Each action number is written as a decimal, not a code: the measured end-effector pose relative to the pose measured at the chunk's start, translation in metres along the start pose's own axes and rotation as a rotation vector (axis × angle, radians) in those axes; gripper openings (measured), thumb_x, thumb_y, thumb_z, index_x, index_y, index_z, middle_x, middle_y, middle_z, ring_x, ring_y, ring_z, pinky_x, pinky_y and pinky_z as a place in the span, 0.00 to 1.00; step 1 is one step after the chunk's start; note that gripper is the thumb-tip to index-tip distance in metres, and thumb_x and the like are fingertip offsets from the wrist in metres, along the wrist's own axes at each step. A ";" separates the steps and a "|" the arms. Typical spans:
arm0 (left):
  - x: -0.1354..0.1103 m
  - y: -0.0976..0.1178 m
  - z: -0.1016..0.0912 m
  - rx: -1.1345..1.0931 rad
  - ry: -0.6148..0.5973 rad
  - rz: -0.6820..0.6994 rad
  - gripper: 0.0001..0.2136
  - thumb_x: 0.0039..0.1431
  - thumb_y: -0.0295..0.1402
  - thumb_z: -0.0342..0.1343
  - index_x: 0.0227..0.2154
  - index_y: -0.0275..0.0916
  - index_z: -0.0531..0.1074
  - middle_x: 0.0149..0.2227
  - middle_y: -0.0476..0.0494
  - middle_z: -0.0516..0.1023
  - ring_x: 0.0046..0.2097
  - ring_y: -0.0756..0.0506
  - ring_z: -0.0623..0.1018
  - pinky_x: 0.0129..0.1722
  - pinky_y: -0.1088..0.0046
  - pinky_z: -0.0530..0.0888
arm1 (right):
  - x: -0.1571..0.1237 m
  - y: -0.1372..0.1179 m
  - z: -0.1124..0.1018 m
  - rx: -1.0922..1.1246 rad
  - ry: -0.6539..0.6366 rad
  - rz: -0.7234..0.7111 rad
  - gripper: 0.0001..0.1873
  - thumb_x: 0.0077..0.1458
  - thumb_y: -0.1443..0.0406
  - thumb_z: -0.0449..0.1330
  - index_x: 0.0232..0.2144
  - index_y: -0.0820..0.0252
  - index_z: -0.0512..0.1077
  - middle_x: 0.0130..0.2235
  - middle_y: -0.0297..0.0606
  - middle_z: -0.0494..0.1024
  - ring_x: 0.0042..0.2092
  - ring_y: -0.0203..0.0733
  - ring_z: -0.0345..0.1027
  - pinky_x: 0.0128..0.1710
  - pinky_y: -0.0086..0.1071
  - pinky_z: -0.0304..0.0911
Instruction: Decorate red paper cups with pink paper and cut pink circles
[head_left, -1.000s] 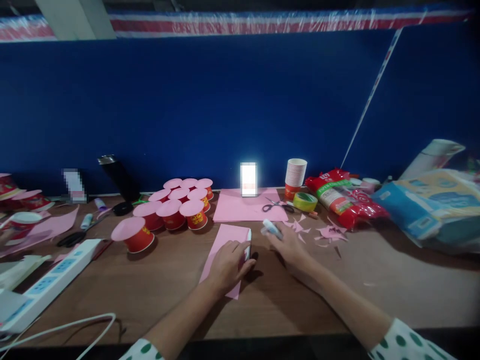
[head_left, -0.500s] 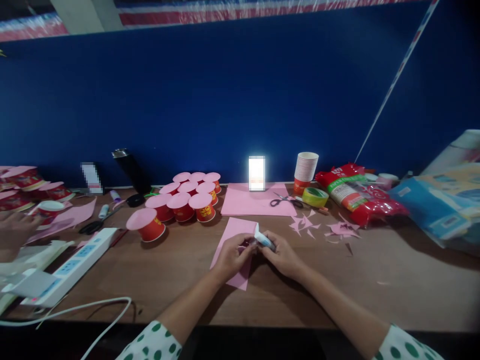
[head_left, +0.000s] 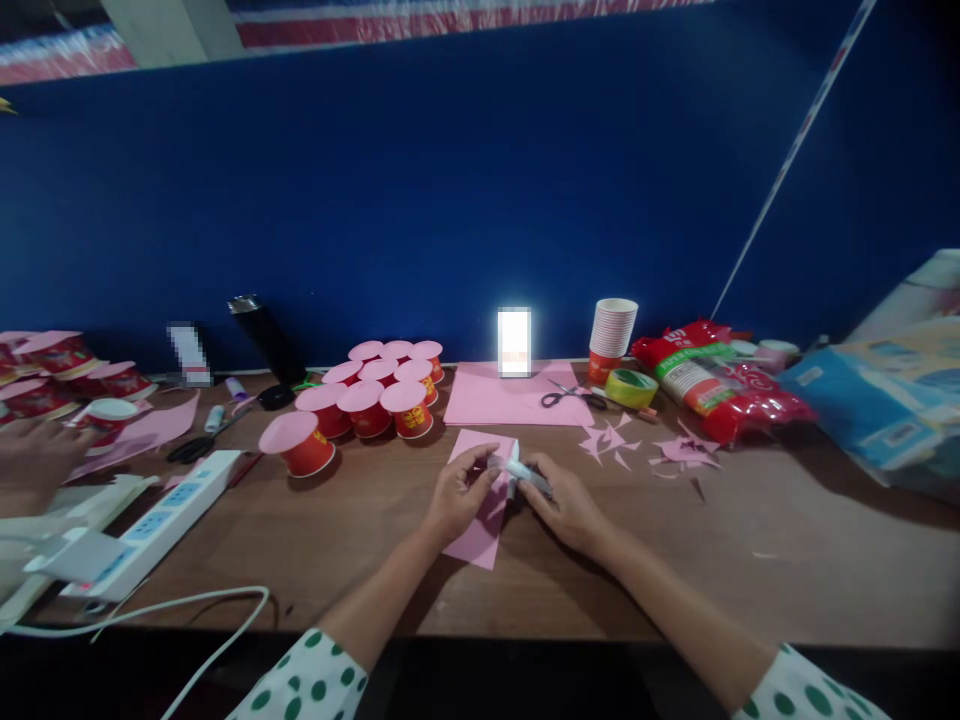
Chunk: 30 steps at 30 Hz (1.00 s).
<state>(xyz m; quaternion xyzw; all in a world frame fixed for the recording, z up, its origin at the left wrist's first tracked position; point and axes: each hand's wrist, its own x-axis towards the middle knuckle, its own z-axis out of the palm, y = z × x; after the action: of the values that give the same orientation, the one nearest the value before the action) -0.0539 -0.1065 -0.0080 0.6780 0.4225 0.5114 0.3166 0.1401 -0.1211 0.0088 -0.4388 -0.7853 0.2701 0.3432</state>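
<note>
In front of me, above the table, my right hand (head_left: 562, 498) is closed round a small white-and-blue glue stick (head_left: 520, 468). My left hand (head_left: 459, 492) pinches a small pale, see-through piece that looks like its cap (head_left: 496, 463), right against the stick's end; blur and fingers hide the exact contact. Beneath both hands lies a folded or cut strip of pink paper (head_left: 474, 548). To the left, several red paper cups with pink paper discs on top (head_left: 364, 396) stand grouped, and one more topped cup (head_left: 298, 446) stands nearer to me.
Behind the strip are pink sheets (head_left: 487, 395), a lit phone (head_left: 514, 342) and scissors (head_left: 566, 396). Stacked cups (head_left: 611, 340), yellow tape (head_left: 631, 388), paper scraps (head_left: 686, 452) and a red bag (head_left: 720, 390) sit right. A power strip (head_left: 161, 525) and another person's hand (head_left: 37, 450) are left.
The glue stick has turned between my hands. My left fingers have spread slightly and shifted up, showing the pale piece. The whole view has shifted a little.
</note>
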 end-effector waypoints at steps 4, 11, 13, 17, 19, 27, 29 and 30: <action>0.000 0.000 0.000 -0.023 0.006 -0.051 0.14 0.56 0.36 0.56 0.44 0.34 0.73 0.40 0.39 0.78 0.37 0.47 0.77 0.38 0.72 0.75 | 0.000 0.002 0.001 -0.003 0.007 -0.002 0.11 0.60 0.61 0.52 0.44 0.58 0.65 0.38 0.39 0.75 0.37 0.42 0.69 0.39 0.34 0.62; 0.000 0.006 -0.001 0.044 -0.008 -0.009 0.11 0.56 0.35 0.56 0.40 0.35 0.75 0.38 0.40 0.79 0.37 0.46 0.77 0.37 0.72 0.74 | 0.000 0.002 0.001 0.005 0.003 -0.008 0.11 0.59 0.62 0.53 0.44 0.57 0.67 0.39 0.39 0.75 0.38 0.42 0.69 0.39 0.33 0.62; 0.000 0.006 -0.001 0.052 -0.019 -0.006 0.12 0.56 0.36 0.55 0.40 0.36 0.75 0.38 0.40 0.79 0.37 0.46 0.77 0.36 0.72 0.74 | 0.000 0.002 0.002 0.011 0.009 -0.021 0.11 0.59 0.62 0.54 0.44 0.57 0.67 0.39 0.39 0.75 0.38 0.43 0.69 0.40 0.33 0.62; 0.000 0.006 -0.002 0.043 -0.023 -0.033 0.13 0.56 0.37 0.56 0.40 0.36 0.75 0.36 0.40 0.79 0.35 0.46 0.77 0.34 0.72 0.74 | 0.000 0.005 0.003 0.017 0.037 -0.054 0.11 0.59 0.63 0.54 0.45 0.56 0.68 0.41 0.39 0.75 0.41 0.44 0.69 0.43 0.35 0.62; 0.000 0.007 -0.002 0.040 -0.024 -0.049 0.13 0.56 0.37 0.56 0.40 0.36 0.76 0.35 0.40 0.79 0.35 0.46 0.77 0.34 0.72 0.74 | 0.000 0.007 0.004 0.017 0.043 -0.070 0.12 0.59 0.63 0.54 0.45 0.56 0.68 0.43 0.40 0.75 0.44 0.44 0.68 0.45 0.36 0.62; 0.000 0.001 0.001 -0.016 -0.049 -0.098 0.13 0.53 0.37 0.57 0.38 0.35 0.76 0.31 0.42 0.80 0.31 0.47 0.77 0.33 0.72 0.75 | 0.000 0.006 0.003 0.008 0.016 -0.110 0.13 0.61 0.63 0.52 0.47 0.58 0.68 0.45 0.42 0.75 0.46 0.44 0.68 0.48 0.38 0.62; 0.000 -0.001 0.000 -0.002 -0.066 -0.091 0.12 0.53 0.36 0.58 0.37 0.36 0.77 0.34 0.42 0.80 0.33 0.46 0.78 0.35 0.71 0.75 | 0.000 0.005 0.003 0.005 0.003 -0.123 0.13 0.61 0.64 0.51 0.47 0.58 0.68 0.45 0.42 0.75 0.45 0.44 0.68 0.47 0.37 0.62; -0.001 -0.002 0.000 0.007 -0.074 -0.087 0.11 0.53 0.36 0.58 0.37 0.37 0.77 0.35 0.42 0.81 0.34 0.46 0.78 0.36 0.71 0.75 | 0.000 0.004 0.004 -0.001 -0.002 -0.124 0.12 0.61 0.64 0.51 0.46 0.58 0.68 0.44 0.43 0.75 0.45 0.44 0.68 0.46 0.37 0.62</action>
<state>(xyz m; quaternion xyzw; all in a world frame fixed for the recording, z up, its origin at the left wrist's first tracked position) -0.0541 -0.1062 -0.0099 0.6786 0.4412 0.4702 0.3517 0.1397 -0.1197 0.0033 -0.3892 -0.8115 0.2482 0.3584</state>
